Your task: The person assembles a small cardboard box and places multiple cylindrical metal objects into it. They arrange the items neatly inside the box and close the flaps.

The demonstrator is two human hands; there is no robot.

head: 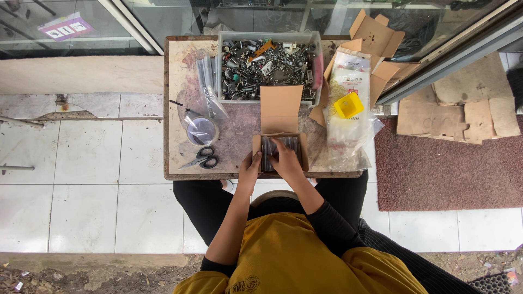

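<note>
at the near edge of the worn, stained tabletop [180, 81], a small brown cardboard box [280, 114] sits open, its flap standing up, with dark shiny packets packed inside. the left hand [250, 169] grips the box's left wall, fingers curled around it. the right hand [285, 157] lies over the packets, fingers bent and pressing down on them. black-handled scissors [202, 159] and a clear round tape roll [201, 132] lie to the left. behind the box stands a translucent plastic bin [268, 37] heaped with metal parts; a small yellow tray [348, 105] rests on crinkled plastic bags [348, 136].
</note>
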